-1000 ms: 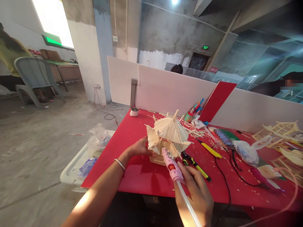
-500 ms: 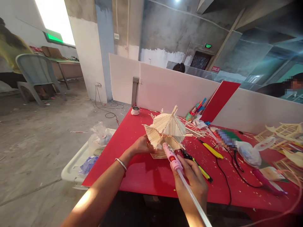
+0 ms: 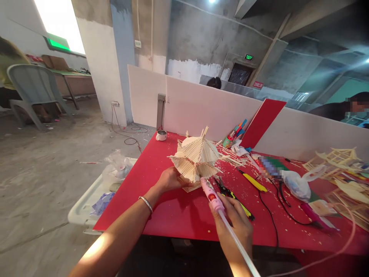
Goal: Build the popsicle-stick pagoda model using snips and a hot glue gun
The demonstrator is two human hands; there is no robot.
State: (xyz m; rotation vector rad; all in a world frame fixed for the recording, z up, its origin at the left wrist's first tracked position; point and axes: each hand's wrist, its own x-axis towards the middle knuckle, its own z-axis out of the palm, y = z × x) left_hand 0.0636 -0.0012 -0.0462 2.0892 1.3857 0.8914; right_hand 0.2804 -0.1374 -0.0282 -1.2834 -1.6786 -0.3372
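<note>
A small pavilion model (image 3: 196, 157) made of thin wooden sticks stands on the red table (image 3: 178, 215). My left hand (image 3: 170, 179), with a bangle on its wrist, grips the model's lower left side and tilts it. My right hand (image 3: 235, 225) is closed round a pink glue gun (image 3: 210, 194) with a clear glue stick out of its back. The gun's nozzle touches the model's lower edge under the roof.
Yellow-handled cutters (image 3: 230, 196) and a yellow knife (image 3: 253, 182) lie right of the model, with black cables, a plastic bag (image 3: 296, 184) and more stick frames (image 3: 337, 159). White partition panels (image 3: 207, 109) back the table. A white tray (image 3: 86, 204) stands at its left. Other people sit behind.
My left hand has tipped the stick model further towards me and leftward. The glue gun's nozzle has followed to the model's lower edge.
</note>
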